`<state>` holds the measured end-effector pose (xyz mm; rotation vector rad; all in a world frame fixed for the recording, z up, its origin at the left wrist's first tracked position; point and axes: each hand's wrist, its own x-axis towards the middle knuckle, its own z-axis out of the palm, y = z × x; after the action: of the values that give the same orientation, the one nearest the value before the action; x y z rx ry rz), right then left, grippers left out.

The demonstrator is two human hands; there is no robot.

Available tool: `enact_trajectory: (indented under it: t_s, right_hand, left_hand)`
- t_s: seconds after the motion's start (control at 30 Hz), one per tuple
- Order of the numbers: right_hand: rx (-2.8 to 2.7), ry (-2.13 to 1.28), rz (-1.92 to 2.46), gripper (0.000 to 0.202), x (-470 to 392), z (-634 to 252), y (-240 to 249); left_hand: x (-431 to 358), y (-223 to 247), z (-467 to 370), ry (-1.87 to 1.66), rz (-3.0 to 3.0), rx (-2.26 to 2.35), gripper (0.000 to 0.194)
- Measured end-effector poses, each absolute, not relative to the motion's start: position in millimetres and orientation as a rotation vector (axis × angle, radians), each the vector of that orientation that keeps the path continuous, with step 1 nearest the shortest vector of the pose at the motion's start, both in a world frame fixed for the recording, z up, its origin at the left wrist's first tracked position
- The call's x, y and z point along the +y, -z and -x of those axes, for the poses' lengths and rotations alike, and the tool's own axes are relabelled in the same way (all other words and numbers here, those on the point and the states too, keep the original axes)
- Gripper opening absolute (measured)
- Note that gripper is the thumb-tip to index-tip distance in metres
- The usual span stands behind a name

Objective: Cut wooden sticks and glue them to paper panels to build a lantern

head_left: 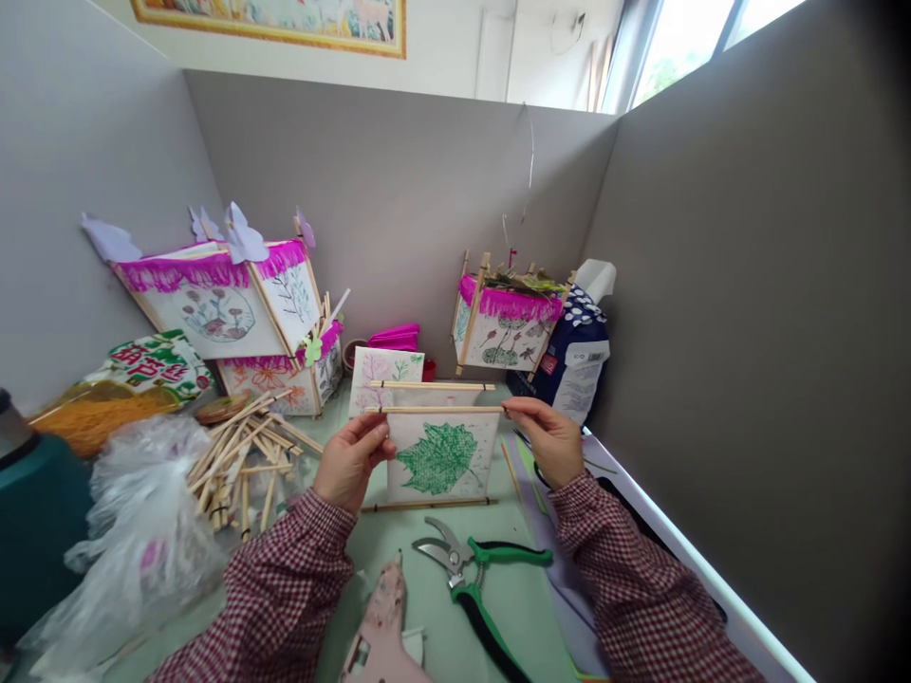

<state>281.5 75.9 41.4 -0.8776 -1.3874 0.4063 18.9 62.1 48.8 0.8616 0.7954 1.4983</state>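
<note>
A white panel [405,482] printed with a green leaf stands between my hands, with a wooden stick along its top and another along its bottom. My left hand [350,459] is closed on the left end of the top stick. The right end of that stick is pinched in the fingertips of my right hand [550,440]. Just behind the panel is another wooden stick [434,386] with white paper below it. Green-handled pruning shears [466,567] lie open in front of the panel, beside a pink glue gun [381,621].
Wooden sticks [246,455] and a crumpled plastic bag [153,522] lie at the left, near a teal bottle [43,531]. Paper lanterns with magenta fringe stand at the back left [213,313] and back right [509,327]. Grey partitions [399,190] enclose the table.
</note>
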Motion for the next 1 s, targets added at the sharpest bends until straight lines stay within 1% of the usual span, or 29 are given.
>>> enact_trajectory:
  t_s: [0.47, 0.67, 0.83, 1.0]
  right_hand:
    - [-1.461, -0.355, 0.883, 0.014, 73.7, -279.3, -42.6]
    - [-1.468, -0.332, 0.887, 0.013, 71.0, -278.6, -45.6]
    - [-1.469, -0.316, 0.877, 0.012, 70.9, -279.2, -45.1]
    - [-1.477, -0.307, 0.882, 0.012, 72.3, -280.6, -43.4]
  left_hand:
    - [58.9, -50.8, -20.5, -1.514, -0.865, 0.816, 0.03]
    - [58.4, -51.5, -21.8, -1.496, -0.956, 0.836, 0.033]
    - [61.4, -49.0, -24.5, -1.523, -1.065, 0.887, 0.027]
    - [63.1, -46.2, -25.1, -1.547, -1.066, 0.883, 0.026]
